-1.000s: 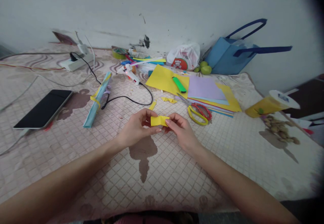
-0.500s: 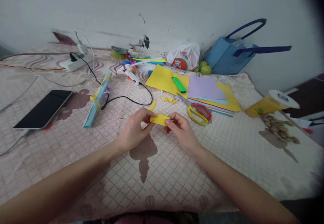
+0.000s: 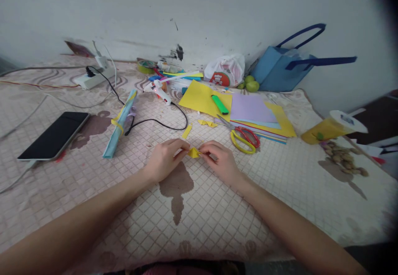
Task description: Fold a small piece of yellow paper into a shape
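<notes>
There are 2 bare hands, with 1 folded yellow paper [image 3: 194,153] between them. Beyond the grip lie 1 yellow strip [image 3: 187,131] and a zigzag yellow piece [image 3: 207,123]; whether the latter is 1 piece or 2 touching, I cannot tell. To the right of the grip is 1 pair of scissors [image 3: 244,140]; farther off are 1 green cutter [image 3: 219,104] and 1 glue gun [image 3: 161,92]. Left of the grip are 1 light blue roll [image 3: 117,130] and, well apart, 1 phone [image 3: 54,136]. Far to the right stands 1 tilted cup [image 3: 326,128], just beside a brown heap [image 3: 343,159] too small to count.

The held paper is matte and creased, with a raised, pointed middle. The strip is flat and narrow. The scissors have 1 red and 1 yellow handle loop. The cutter rests on a smooth yellow sheet [image 3: 197,94], beside a lilac sheet [image 3: 251,109]. The tablecloth [image 3: 199,208] shows a diamond grid with brown motifs.

The left hand [image 3: 166,159] pinches the paper's left end, fingertips closed on it. The right hand [image 3: 221,161] pinches the right end likewise, a small gap separating the 2 hands, where the paper's middle shows.
</notes>
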`<state>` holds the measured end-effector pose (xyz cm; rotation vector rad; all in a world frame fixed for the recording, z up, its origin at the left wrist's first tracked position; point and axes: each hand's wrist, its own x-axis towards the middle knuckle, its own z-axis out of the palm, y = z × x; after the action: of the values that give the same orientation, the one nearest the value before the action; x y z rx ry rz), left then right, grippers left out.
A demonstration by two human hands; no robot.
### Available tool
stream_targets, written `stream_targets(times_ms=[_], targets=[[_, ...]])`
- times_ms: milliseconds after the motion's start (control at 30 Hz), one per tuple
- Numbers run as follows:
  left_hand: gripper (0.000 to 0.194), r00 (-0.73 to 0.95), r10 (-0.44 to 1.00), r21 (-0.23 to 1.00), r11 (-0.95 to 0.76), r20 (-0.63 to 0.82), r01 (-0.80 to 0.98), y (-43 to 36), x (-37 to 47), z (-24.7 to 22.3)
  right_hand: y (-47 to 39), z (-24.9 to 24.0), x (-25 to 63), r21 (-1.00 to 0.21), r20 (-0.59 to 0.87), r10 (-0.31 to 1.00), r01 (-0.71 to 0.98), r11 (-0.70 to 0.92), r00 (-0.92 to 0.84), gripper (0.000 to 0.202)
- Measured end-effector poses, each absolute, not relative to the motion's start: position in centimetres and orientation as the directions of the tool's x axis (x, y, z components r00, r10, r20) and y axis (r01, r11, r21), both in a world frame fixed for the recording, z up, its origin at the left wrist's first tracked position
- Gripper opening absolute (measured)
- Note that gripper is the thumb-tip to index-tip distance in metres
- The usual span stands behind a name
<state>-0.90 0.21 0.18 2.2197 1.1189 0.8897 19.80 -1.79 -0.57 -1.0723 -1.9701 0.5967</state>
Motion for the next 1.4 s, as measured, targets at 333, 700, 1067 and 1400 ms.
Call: stream_targets(times_ms=[333,700,1067,1400], targets=[[0.010,0.438,0.865,0.715,-0.466,0.244,0.522,0.5,-1.0,0.1,-1.6,-0.8,19.8,-0.824,0.255,0.938,0.455,0.337,-0.233,0.004],[0.017,0.371,0.925,0.974,-0.158,0.088,0.161,0.7,-0.6,-0.7,-1.6,-1.1,19.4,-0.992,0.090,0.985,0.069,0.101,-0.147,0.014],[0.025,0.449,0.862,0.924,0.341,-0.236,-0.170,0.3,0.0,0.5,-1.8,-0.9,19.3,-0.915,0.352,0.926,0.157,0.371,-0.136,0.004],[0.036,0.521,0.756,0.775,0.579,-0.396,-0.251,0.6,-0.4,1.4,-2.3,-0.3,19.2,-0.809,0.476,0.862,0.296,0.508,-0.177,0.012]])
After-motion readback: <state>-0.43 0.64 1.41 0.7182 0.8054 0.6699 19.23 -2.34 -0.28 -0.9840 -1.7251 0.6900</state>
